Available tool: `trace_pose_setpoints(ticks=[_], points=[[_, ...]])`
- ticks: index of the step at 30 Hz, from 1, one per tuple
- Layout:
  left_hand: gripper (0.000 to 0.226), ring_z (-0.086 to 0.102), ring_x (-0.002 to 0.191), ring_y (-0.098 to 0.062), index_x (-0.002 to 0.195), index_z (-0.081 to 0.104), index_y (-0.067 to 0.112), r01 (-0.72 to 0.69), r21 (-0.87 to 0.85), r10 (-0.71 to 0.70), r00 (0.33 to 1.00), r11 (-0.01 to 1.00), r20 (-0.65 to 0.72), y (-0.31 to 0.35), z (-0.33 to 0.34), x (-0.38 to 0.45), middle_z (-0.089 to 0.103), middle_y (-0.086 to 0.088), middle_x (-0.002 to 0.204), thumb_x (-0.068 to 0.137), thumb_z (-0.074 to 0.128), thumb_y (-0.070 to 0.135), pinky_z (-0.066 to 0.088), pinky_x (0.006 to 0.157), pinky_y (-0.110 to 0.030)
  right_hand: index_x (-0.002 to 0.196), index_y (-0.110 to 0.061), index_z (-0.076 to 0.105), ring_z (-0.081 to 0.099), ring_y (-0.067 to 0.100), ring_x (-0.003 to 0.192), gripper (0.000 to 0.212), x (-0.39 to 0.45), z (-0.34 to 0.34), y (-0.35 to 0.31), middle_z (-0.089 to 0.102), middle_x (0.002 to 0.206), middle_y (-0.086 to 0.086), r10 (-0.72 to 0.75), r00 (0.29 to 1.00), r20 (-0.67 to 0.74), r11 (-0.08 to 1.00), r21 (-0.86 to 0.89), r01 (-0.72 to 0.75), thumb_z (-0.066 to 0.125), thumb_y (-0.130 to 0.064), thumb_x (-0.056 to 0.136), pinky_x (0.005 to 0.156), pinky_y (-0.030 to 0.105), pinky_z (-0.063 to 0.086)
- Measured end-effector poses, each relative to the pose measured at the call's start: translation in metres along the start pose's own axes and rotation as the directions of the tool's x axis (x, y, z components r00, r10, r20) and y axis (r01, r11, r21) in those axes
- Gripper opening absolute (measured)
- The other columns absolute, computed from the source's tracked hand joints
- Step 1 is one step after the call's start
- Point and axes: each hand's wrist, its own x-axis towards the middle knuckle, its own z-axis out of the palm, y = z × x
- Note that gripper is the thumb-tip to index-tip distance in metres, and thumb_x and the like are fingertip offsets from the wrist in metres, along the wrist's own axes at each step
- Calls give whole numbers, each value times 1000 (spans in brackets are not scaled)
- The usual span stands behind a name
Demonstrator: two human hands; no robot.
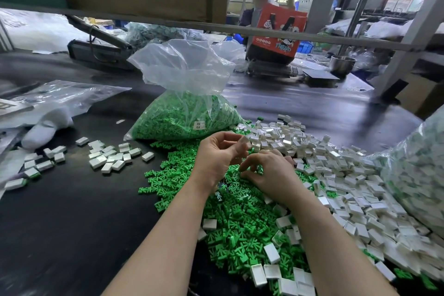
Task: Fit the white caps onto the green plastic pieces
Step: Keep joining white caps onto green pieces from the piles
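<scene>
Green plastic pieces (240, 221) lie heaped on the dark worktop (72, 211) under both hands, small white rectangular caps (336, 170) piled just right of them. The left hand (217, 158) pinches one white cap (245, 140) at its fingertips, held above and slightly behind the right hand (266, 173), whose curled fingers pick at a green piece. The clear plastic bag (185, 113) carries a small label, unreadable; a red carton (276, 31) beyond shows cartoon print.

red carton (276, 31), steel bowl (342, 63), perhaps white glove (45, 128)
</scene>
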Motion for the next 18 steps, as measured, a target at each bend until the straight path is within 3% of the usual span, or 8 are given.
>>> trace_pose_setpoints(ticks=[5, 7, 9, 13, 18], points=[[7, 58, 66, -7, 89, 71, 10, 3, 102, 5, 997, 995, -77, -1, -3, 2, 68, 4, 72, 83, 74, 10, 51, 61, -19, 82, -43, 60, 52, 9, 97, 14, -1, 2, 2, 64, 88, -19, 29, 999, -27, 995, 95, -26, 70, -35, 87, 88, 35, 39], [5, 60, 73, -13, 87, 70, 10, 0, 134, 12, 996, 991, -86, -1, -3, 2, 69, -1, 77, 83, 74, 10, 54, 69, -26, 87, -39, 63, 52, 10, 99, 9, -1, 2, 3, 66, 98, -16, 44, 997, -71, 989, 145, -34, 69, -33, 88, 86, 32, 37], [5, 65, 79, -24, 85, 69, 8, -19, 171, 37, 994, 985, -101, -1, -2, 2, 70, -12, 84, 84, 73, 7, 57, 80, -38, 87, -31, 65, 58, 10, 92, 7, 0, 1, 5, 67, 95, -12, 69, 992, -105, 958, 285, -37, 70, -27, 88, 83, 31, 43], [9, 70, 85, -36, 81, 66, 8, -97, 353, 147, 982, 930, -116, -4, 0, 3, 72, -20, 84, 82, 75, 5, 58, 80, -50, 88, -13, 66, 67, 21, 78, 5, -1, -6, 5, 70, 82, 5, 165, 979, -123, 775, 629, -52, 70, -10, 88, 70, 25, 54], [11, 71, 68, -14, 78, 70, 20, -174, 548, 241, 969, 818, -53, -7, 0, 4, 73, 0, 71, 80, 79, 13, 60, 68, -30, 102, -18, 66, 71, 15, 84, 18, -5, -10, 1, 75, 87, 7, 187, 974, -131, 548, 837, 7, 67, -5, 90, 72, 15, 53]])
